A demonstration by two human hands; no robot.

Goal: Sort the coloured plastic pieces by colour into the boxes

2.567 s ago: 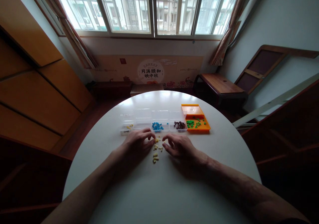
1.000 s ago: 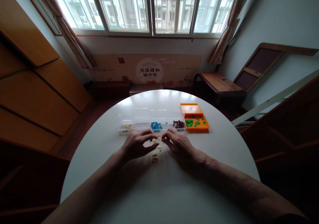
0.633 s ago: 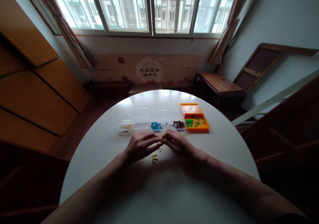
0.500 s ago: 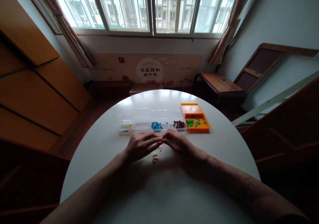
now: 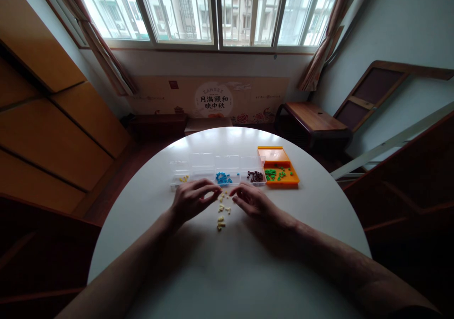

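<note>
Small yellow toy bricks (image 5: 221, 223) lie in loose groups on the white round table, between and in front of my hands. My left hand (image 5: 193, 198) is closed, thumb and forefinger pinched together beside the farthest yellow pieces; whatever is in the pinch is too small to make out. Curled in from the other side, my right hand (image 5: 253, 200) has its thumb and fingertips drawn together near the same pieces, and its contents cannot be made out either. Just beyond the hands stands a clear compartment box (image 5: 202, 178) with its lids up, holding yellow, blue (image 5: 223, 179) and dark brown bricks (image 5: 255, 176).
An orange box (image 5: 283, 184) with green bricks (image 5: 270, 174) stands at the right end of the clear box, its lid raised. The white table (image 5: 227, 281) has a curved far edge. Beyond it are a wooden bench (image 5: 315, 115) and a window.
My hands have come apart from where their fingertips met. The left hand has shifted left and a little nearer; more yellow bricks show between them.
</note>
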